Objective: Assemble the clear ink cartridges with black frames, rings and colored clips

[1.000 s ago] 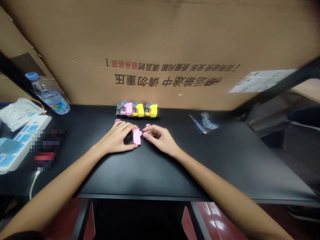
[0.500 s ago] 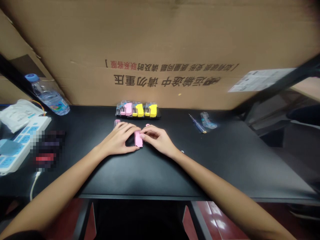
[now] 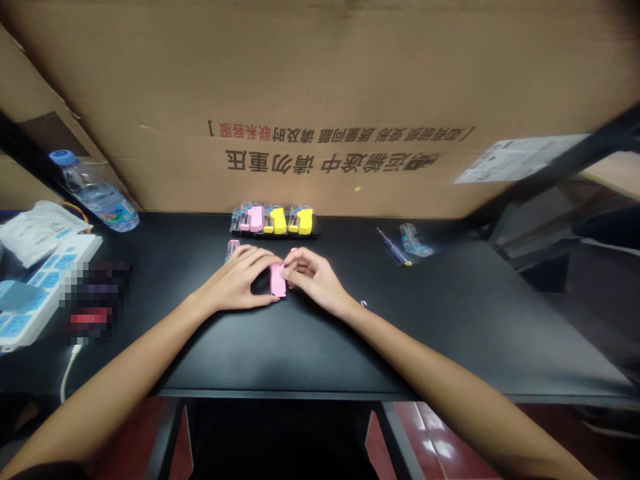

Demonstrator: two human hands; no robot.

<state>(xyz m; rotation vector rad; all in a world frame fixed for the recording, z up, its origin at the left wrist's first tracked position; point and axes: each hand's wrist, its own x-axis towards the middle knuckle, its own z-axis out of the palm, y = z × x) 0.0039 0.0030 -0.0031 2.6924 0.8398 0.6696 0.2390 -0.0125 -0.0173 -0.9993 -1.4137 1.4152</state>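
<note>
A small flat pink plastic piece [image 3: 278,283] is held just above or on the black table, at its middle. My left hand [image 3: 244,279] grips it from the left, with fingers at its far end and the thumb at its near end. From the right, my right hand [image 3: 314,279] pinches its upper right edge between thumb and fingers. A bit of pink shows behind the right fingertips, too small to make out. Beyond my left hand lies a small clear and pink part [image 3: 233,248].
At the back stand clear parts with a pink piece [image 3: 255,219] and yellow pieces [image 3: 305,221]. To the right are a screwdriver [image 3: 395,248], a clear plastic part [image 3: 416,241] and a small white ring [image 3: 364,303]. A power strip [image 3: 45,283] and water bottle [image 3: 100,193] are left; cardboard [image 3: 340,80] rises behind.
The pink piece has turned slightly so that its broad face shows more. Both hands stay on it with only small finger shifts.
</note>
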